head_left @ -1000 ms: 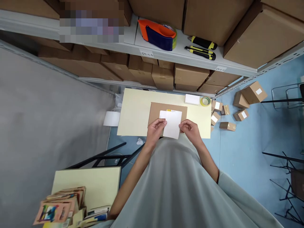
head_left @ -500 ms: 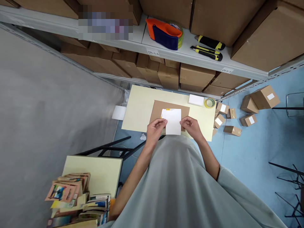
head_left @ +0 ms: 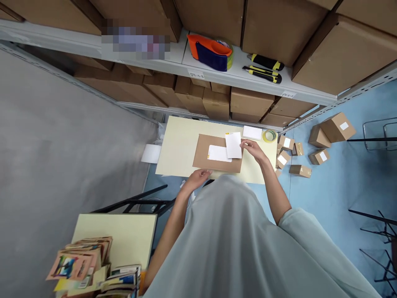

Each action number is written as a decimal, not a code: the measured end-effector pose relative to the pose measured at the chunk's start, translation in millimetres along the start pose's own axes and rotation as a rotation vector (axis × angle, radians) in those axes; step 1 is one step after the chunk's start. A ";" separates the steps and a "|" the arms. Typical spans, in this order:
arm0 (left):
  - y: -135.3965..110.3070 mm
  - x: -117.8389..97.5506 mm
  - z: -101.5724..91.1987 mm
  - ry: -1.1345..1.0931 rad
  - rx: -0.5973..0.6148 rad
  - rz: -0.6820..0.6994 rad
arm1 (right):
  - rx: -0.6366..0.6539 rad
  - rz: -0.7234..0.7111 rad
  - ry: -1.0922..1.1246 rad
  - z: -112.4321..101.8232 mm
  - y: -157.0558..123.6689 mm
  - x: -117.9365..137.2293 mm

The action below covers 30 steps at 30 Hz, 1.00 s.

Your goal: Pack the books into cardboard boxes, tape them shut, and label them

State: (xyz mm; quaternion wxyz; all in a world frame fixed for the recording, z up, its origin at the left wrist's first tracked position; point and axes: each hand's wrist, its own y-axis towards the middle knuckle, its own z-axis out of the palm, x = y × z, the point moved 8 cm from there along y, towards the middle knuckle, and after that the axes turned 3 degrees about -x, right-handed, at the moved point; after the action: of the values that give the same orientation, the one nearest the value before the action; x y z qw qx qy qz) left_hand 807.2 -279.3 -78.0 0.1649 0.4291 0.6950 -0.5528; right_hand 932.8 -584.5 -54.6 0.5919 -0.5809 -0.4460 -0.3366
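Note:
A flat brown cardboard envelope (head_left: 204,157) lies on the pale yellow table (head_left: 180,140), with a white label (head_left: 218,153) stuck on its middle. My right hand (head_left: 252,149) pinches a white sheet (head_left: 233,145) by its right edge and holds it over the envelope's far right corner. My left hand (head_left: 197,179) rests at the envelope's near edge, fingers curled against it. A stack of white labels (head_left: 252,132) and a roll of tape (head_left: 269,135) sit at the table's far right.
Shelving behind the table carries cardboard boxes, an orange and blue tape dispenser (head_left: 211,51) and two yellow-black knives (head_left: 263,68). Several small boxes (head_left: 328,132) lie on the blue floor to the right. A second table (head_left: 124,236) near left holds stacked books (head_left: 80,265).
The white sheet came apart from the label, which now sits on the envelope. My right hand carried the sheet up and right. My left hand let go and dropped to the envelope's near edge.

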 end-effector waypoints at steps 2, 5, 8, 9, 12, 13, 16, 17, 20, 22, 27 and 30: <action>2.8 6.3 6.2 -0.023 0.035 -0.008 | 0.017 0.012 0.014 1.9 3.0 -4.0; 6.5 11.5 11.3 -0.091 0.043 -0.043 | 0.027 0.017 0.000 4.2 -2.3 -5.6; 10.3 14.2 11.1 -0.143 0.031 -0.061 | 0.015 0.017 -0.029 2.2 -10.8 -4.5; 12.0 14.7 9.9 -0.154 0.026 -0.060 | 0.007 0.013 -0.038 0.8 -13.7 -3.8; 19.4 15.1 3.5 -0.149 0.005 -0.048 | -0.009 0.013 -0.051 -3.5 -24.9 -3.8; 22.8 14.6 0.4 -0.139 -0.008 -0.041 | -0.009 0.021 -0.051 -4.4 -30.1 -5.3; 35.6 9.1 -9.3 -0.113 -0.056 0.004 | -0.016 0.063 -0.051 -5.5 -51.1 -13.5; 40.2 6.6 -12.3 -0.104 -0.071 0.020 | -0.022 0.076 -0.051 -5.3 -59.4 -16.7; 54.3 -1.7 -18.2 -0.062 -0.090 0.060 | -0.032 0.105 -0.043 -1.6 -85.5 -25.7; 63.3 -7.8 -20.0 -0.029 -0.090 0.084 | -0.030 0.124 -0.025 3.0 -101.5 -30.6; 80.2 -24.3 -16.9 0.010 -0.096 0.105 | -0.060 0.182 0.015 11.0 -128.0 -37.4; 77.0 -38.4 -13.7 -0.006 -0.151 0.133 | -0.143 0.185 0.023 8.3 -132.2 -31.1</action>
State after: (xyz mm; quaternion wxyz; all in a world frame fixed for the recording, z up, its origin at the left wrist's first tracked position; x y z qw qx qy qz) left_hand 892.7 -281.2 -94.7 0.2354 0.4591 0.7041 -0.4879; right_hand 798.8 -593.0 -32.6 0.5825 -0.6563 -0.3588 -0.3181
